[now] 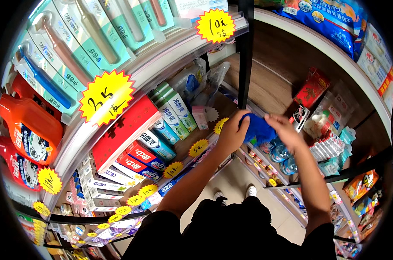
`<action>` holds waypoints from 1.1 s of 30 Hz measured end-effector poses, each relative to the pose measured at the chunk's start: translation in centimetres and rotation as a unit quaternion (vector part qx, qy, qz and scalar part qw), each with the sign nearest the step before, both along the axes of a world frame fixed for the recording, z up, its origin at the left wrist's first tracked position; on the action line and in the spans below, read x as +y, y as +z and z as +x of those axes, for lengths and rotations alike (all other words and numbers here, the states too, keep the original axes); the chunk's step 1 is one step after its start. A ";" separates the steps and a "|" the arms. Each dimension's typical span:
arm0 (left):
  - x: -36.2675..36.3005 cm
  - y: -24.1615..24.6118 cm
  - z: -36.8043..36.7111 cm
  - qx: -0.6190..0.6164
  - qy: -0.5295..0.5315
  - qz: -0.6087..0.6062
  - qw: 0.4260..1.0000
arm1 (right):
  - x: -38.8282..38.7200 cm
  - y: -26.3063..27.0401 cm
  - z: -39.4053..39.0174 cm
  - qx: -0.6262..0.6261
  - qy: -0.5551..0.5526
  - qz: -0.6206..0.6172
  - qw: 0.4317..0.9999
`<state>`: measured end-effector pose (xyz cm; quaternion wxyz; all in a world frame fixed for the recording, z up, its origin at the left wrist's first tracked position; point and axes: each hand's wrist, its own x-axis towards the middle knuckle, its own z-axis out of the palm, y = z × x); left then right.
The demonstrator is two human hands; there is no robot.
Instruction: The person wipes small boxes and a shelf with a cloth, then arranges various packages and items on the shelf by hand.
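A crumpled blue cloth [257, 129] is held up in front of me at the corner between two shelf units. My left hand [234, 131] grips its left side, with the thumb lying over it. At the cloth's right edge are the fingertips of my right hand [285, 131]; the hand is slightly blurred, and I cannot tell whether it pinches the fabric. A small green spot shows at the cloth's lower edge. Just below my right hand are blue-tinted plastic bottles [279, 152]. Left of my left hand, a small pink box [200, 117] stands on the shelf.
Toothpaste boxes [170, 113] and a flat red box [128, 133] fill the left shelf. Packaged toothbrushes [50, 48] hang over its upper edge. A black upright post [244, 65] stands behind the cloth. Orange detergent jugs [30, 126] are far left. Small packets [326, 148] sit at right.
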<state>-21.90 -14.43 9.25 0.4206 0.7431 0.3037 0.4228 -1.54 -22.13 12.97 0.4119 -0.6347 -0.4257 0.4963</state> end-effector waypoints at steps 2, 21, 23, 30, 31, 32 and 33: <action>-1.0 -1.6 -2.1 -0.009 -0.019 -0.014 1.000 | -3.3 -4.7 -2.4 0.166 -0.017 -0.035 0.985; -6.5 -3.3 -6.1 -0.170 -0.083 -0.500 0.845 | -9.7 -6.5 -5.7 0.570 0.030 -0.024 0.821; -6.5 -3.7 -5.1 -0.165 -0.072 -0.543 0.820 | -10.7 -6.5 -5.5 0.307 -0.017 -0.021 0.951; -7.3 -4.7 -3.2 -0.013 -0.143 -0.216 0.966 | -11.6 -9.8 -2.0 0.264 -0.138 0.088 0.950; -7.5 -4.3 -2.7 -0.052 -0.135 -0.218 0.965 | -11.7 -9.7 -1.7 0.211 -0.133 0.121 0.961; -7.7 -3.8 -2.1 -0.091 -0.127 -0.221 0.963 | -11.9 -10.3 -1.5 0.240 -0.143 0.122 0.952; -7.8 -3.5 -1.6 -0.129 -0.118 -0.222 0.959 | -11.8 -10.1 -1.6 0.240 -0.147 0.123 0.952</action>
